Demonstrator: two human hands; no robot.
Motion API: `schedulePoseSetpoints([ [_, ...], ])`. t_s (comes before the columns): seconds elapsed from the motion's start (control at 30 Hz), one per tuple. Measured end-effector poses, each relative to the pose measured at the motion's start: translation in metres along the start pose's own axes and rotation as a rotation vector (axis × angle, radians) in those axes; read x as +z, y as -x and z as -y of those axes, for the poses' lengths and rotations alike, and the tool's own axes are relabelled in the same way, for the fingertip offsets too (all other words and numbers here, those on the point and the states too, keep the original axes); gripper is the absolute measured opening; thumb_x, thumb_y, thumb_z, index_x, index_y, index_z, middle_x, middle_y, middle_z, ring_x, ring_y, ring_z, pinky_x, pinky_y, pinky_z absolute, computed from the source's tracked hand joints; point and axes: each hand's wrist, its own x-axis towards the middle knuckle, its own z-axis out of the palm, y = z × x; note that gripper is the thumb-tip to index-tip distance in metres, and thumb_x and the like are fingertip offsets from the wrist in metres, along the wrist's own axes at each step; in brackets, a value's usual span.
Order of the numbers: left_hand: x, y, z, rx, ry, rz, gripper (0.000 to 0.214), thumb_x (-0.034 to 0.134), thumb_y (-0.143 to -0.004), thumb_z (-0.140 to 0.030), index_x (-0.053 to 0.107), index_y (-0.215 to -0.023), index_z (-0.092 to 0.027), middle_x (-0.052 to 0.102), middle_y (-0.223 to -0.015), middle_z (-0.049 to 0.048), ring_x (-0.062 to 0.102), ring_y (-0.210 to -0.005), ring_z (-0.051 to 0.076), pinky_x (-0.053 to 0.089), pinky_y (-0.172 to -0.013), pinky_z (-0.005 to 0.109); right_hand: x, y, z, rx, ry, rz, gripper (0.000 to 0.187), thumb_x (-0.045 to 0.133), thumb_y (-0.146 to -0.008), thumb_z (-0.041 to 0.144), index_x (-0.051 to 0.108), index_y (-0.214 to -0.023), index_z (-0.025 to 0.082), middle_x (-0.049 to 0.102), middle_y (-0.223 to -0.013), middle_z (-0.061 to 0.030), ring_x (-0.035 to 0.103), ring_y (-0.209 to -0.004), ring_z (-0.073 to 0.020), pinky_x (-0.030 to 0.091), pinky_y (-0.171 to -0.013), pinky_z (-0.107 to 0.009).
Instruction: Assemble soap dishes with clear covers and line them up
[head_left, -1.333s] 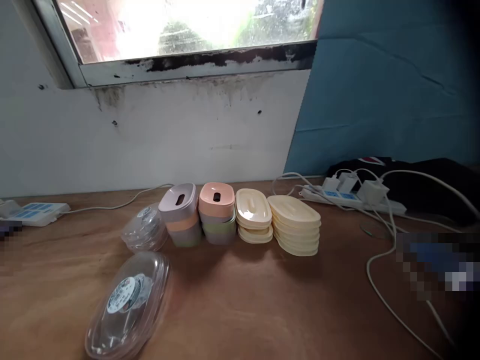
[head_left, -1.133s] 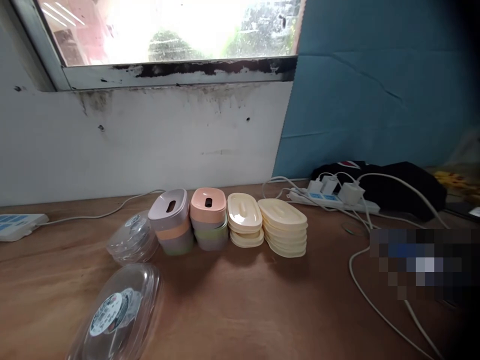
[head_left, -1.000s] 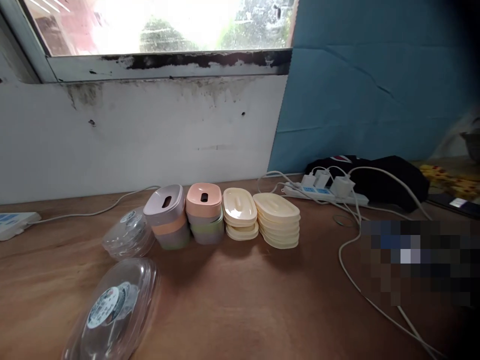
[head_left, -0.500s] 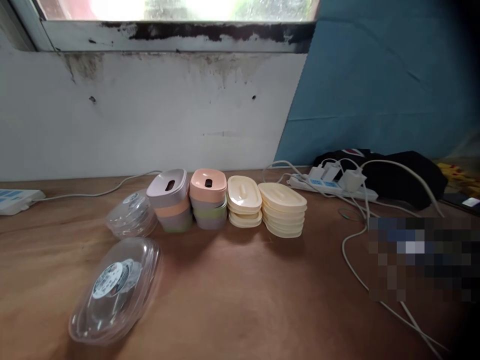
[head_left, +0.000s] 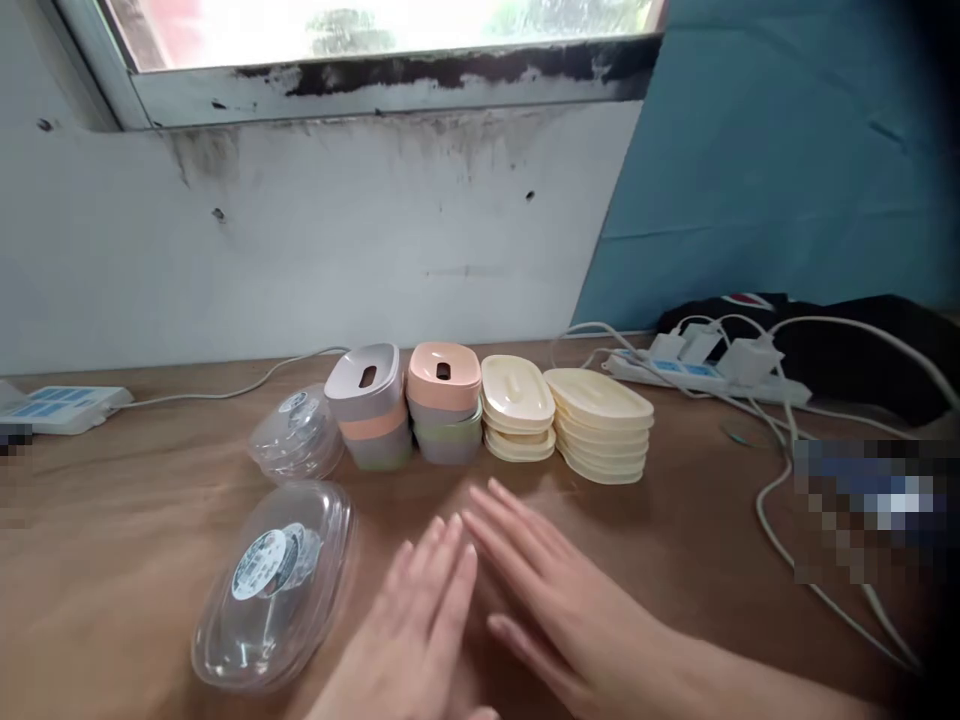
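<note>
My left hand [head_left: 416, 625] and my right hand [head_left: 559, 600] reach in from the bottom, fingers stretched forward and fingertips close together. Neither holds anything. Left of my left hand lies a clear plastic lid [head_left: 289, 600] with a round label, apparently one of a nested stack. Behind it is a smaller stack of clear lids [head_left: 296, 440]. Beyond my hands stand a stack of boxes with a lilac top [head_left: 367, 400] and one with a peach top [head_left: 446, 385], each top slotted. Beside them are two stacks of cream lids, a shorter one [head_left: 517, 400] and a taller one [head_left: 604, 430].
A white power strip [head_left: 67, 408] is at the far left. Another power strip [head_left: 705, 375], with several chargers and loose white cables [head_left: 772, 520], lies at the right by a dark cloth [head_left: 877, 345]. A white wall [head_left: 337, 240] and blue sheet [head_left: 757, 180] back the wooden table [head_left: 90, 570].
Both my hands have come into view from the bottom, with fingers extended. The view has shifted, so the things appear a little further right. The stacks stand as before.
</note>
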Motion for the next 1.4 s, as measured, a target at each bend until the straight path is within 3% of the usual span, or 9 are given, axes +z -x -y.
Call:
schedulePoseSetpoints([
  [0.03, 0.009, -0.004, 0.001, 0.033, -0.025, 0.012, 0.08, 0.036, -0.092, -0.044, -0.019, -0.141, -0.013, 0.033, -0.141, 0.0183, 0.034, -0.129, 0.03, 0.035, -0.101, 0.041, 0.005, 0.001, 0.0, 0.003, -0.009, 0.048, 0.056, 0.037, -0.091, 0.04, 0.028, -0.141, 0.017, 0.023, -0.148, -0.0106, 0.018, -0.136, -0.0285, 0.025, -0.108, -0.048],
  [0.1, 0.021, -0.009, 0.002, 0.087, -0.048, 0.054, 0.083, 0.033, -0.092, -0.045, -0.029, -0.135, -0.012, 0.033, -0.14, 0.0176, 0.033, -0.13, 0.029, 0.036, -0.101, 0.041, 0.015, 0.003, 0.0, 0.015, -0.033, 0.128, 0.056, 0.03, -0.093, 0.04, 0.024, -0.143, 0.016, 0.021, -0.148, -0.0081, 0.015, -0.137, -0.0266, 0.021, -0.11, -0.048],
  [0.23, 0.022, -0.012, 0.005, 0.013, 0.053, 0.102, 0.083, 0.037, -0.088, -0.051, -0.017, -0.141, -0.016, 0.013, -0.148, 0.012, 0.021, -0.134, 0.033, 0.028, -0.105, 0.051, 0.02, 0.004, -0.002, 0.028, -0.061, 0.133, 0.056, 0.029, -0.093, 0.038, 0.018, -0.144, 0.017, 0.019, -0.148, -0.005, 0.014, -0.137, -0.0235, 0.018, -0.111, -0.047],
  [0.33, 0.014, -0.013, 0.008, -0.036, 0.109, 0.118, 0.078, 0.039, -0.088, -0.048, -0.007, -0.143, -0.019, 0.007, -0.149, 0.008, 0.014, -0.136, 0.032, 0.023, -0.107, 0.054, 0.017, 0.005, -0.004, 0.036, -0.043, 0.141, 0.055, 0.027, -0.094, 0.039, 0.015, -0.144, 0.02, 0.016, -0.149, -0.002, 0.012, -0.138, -0.0228, 0.017, -0.111, -0.047],
  [0.47, 0.001, -0.015, 0.01, -0.019, 0.144, 0.196, 0.07, 0.038, -0.09, -0.044, 0.0, -0.144, -0.021, 0.007, -0.149, 0.0054, 0.012, -0.137, 0.027, 0.022, -0.109, 0.051, 0.013, 0.006, -0.008, 0.042, -0.038, 0.134, 0.053, 0.028, -0.094, 0.04, 0.014, -0.144, 0.026, 0.014, -0.149, -0.0008, 0.011, -0.138, -0.0253, 0.017, -0.11, -0.051],
  [0.67, -0.012, -0.016, 0.006, -0.061, 0.168, 0.216, 0.06, 0.035, -0.093, -0.039, 0.009, -0.144, -0.022, 0.011, -0.149, 0.0036, 0.012, -0.137, 0.024, 0.021, -0.11, 0.05, 0.012, 0.006, -0.008, 0.034, -0.017, 0.148, 0.053, 0.027, -0.094, 0.04, 0.018, -0.144, 0.023, 0.016, -0.149, -0.0026, 0.011, -0.138, -0.0248, 0.015, -0.111, -0.05],
  [1.13, -0.012, -0.019, 0.006, -0.051, 0.142, 0.258, 0.059, 0.031, -0.093, -0.042, 0.011, -0.144, -0.019, 0.01, -0.149, 0.0047, 0.012, -0.137, 0.025, 0.023, -0.107, 0.053, 0.012, 0.007, -0.009, 0.03, -0.052, 0.142, 0.054, 0.03, -0.093, 0.039, 0.019, -0.144, 0.023, 0.018, -0.149, -0.004, 0.012, -0.137, -0.0261, 0.015, -0.11, -0.052],
  [1.4, -0.011, -0.019, 0.007, -0.032, 0.113, 0.223, 0.06, 0.035, -0.092, -0.04, 0.014, -0.143, -0.018, 0.013, -0.148, 0.0065, 0.016, -0.136, 0.027, 0.026, -0.105, 0.053, 0.012, 0.007, -0.006, 0.021, -0.041, 0.149, 0.055, 0.029, -0.093, 0.04, 0.021, -0.143, 0.02, 0.019, -0.149, -0.0055, 0.013, -0.137, -0.0264, 0.017, -0.109, -0.052],
])
